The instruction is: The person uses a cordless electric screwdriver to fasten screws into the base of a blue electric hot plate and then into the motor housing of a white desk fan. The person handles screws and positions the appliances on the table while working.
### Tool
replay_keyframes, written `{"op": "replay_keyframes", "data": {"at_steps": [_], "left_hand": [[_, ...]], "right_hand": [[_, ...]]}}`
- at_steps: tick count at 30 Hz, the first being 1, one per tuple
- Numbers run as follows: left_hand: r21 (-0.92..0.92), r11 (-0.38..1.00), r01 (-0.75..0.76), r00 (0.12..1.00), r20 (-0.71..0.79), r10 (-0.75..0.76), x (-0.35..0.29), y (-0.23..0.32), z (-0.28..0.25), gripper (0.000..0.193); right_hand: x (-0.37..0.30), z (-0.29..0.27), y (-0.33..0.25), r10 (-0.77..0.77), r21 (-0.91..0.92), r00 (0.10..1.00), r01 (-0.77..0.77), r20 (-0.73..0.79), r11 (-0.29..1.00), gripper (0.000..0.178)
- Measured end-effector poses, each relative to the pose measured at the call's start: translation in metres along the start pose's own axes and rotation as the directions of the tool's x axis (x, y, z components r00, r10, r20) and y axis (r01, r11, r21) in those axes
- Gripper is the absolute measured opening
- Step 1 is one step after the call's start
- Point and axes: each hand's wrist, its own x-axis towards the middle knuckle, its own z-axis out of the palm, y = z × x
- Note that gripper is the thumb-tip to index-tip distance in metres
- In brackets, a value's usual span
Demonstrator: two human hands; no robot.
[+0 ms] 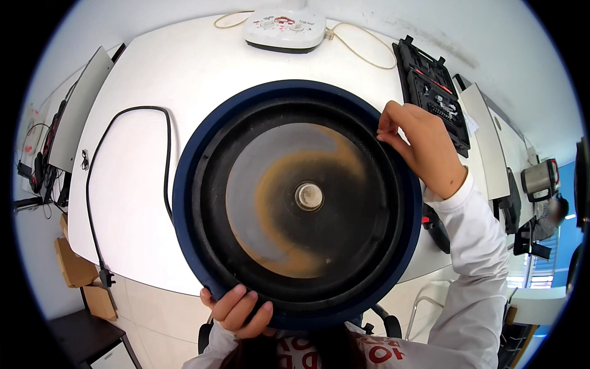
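A large round electric pan base with a dark blue rim and black inside fills the middle of the head view, tilted toward me. Its round metal heating plate carries a brown scorch band and a pale round knob at the centre. My left hand wraps its fingers over the near rim, the thumb hidden underneath. At the upper right rim, my right hand is closed in a pinch, fingertips against the rim's inner edge. Whatever is between those fingertips is too small to make out.
A black power cord loops left of the base, its plug hanging past the table edge. Behind stands a white appliance with knobs. An open black tool case lies at the right, a black-and-red tool below it.
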Motion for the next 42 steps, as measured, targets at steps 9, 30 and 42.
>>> {"op": "replay_keyframes", "data": {"at_steps": [9,30,42], "left_hand": [[-0.043,0.999,0.006,1.0,0.005,-0.006,0.004,-0.001,0.002,0.041],[-0.056,0.998,-0.043,0.998,0.041,0.045,0.011,-0.006,0.002,0.026],[-0.26,0.958,0.121,0.99,-0.039,-0.136,0.033,0.008,-0.006,0.027]], "right_hand": [[-0.006,-0.003,0.0,0.036,-0.022,0.999,-0.036,0.01,0.999,0.016],[-0.176,-0.041,-0.015,0.533,-0.335,0.781,-0.433,0.324,0.837,0.066],[-0.21,0.005,-0.018,0.628,-0.226,0.778,-0.612,-0.001,0.758,0.081]]}}
